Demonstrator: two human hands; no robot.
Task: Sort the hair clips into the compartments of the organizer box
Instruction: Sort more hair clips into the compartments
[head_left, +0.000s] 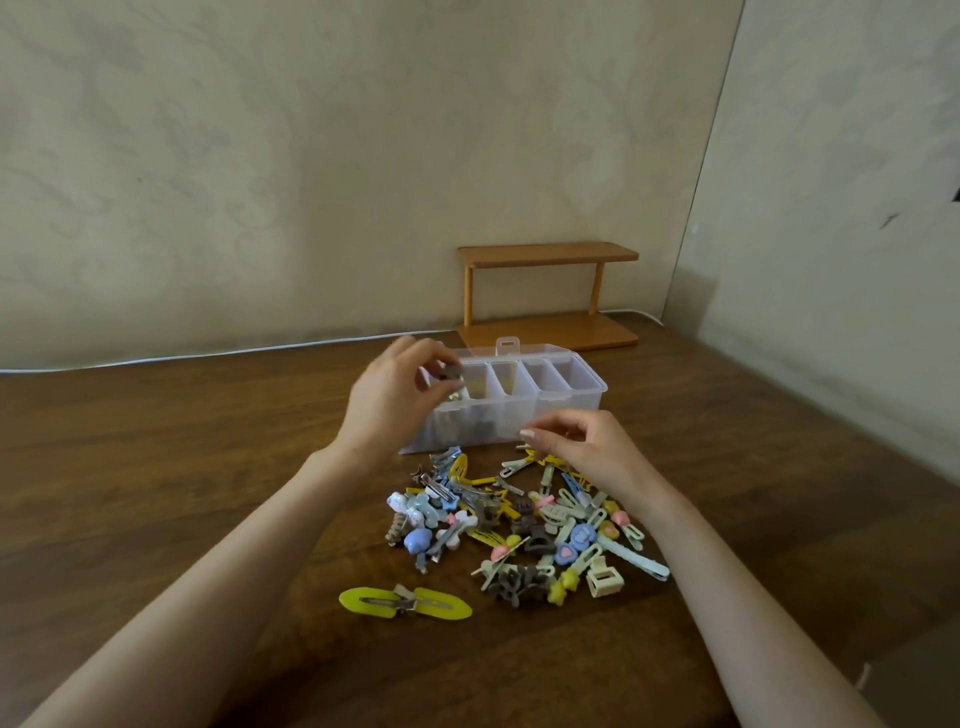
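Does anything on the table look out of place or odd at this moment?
Only a little. One large yellow-green hair clip lies alone on the wooden table, apart from the pile of hair clips in front of the organizer box. Nothing looks spilled or broken.

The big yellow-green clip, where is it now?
In the head view, the yellow-green clip lies alone on the table, near-left of the clip pile.

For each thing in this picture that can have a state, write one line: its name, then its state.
organizer box: lid open, right compartments look empty
left hand: pinching a brown clip over the box's left end
right hand: fingers curled above the pile; grip unclear
pile of hair clips: loose, unsorted
wooden shelf: upright, bare
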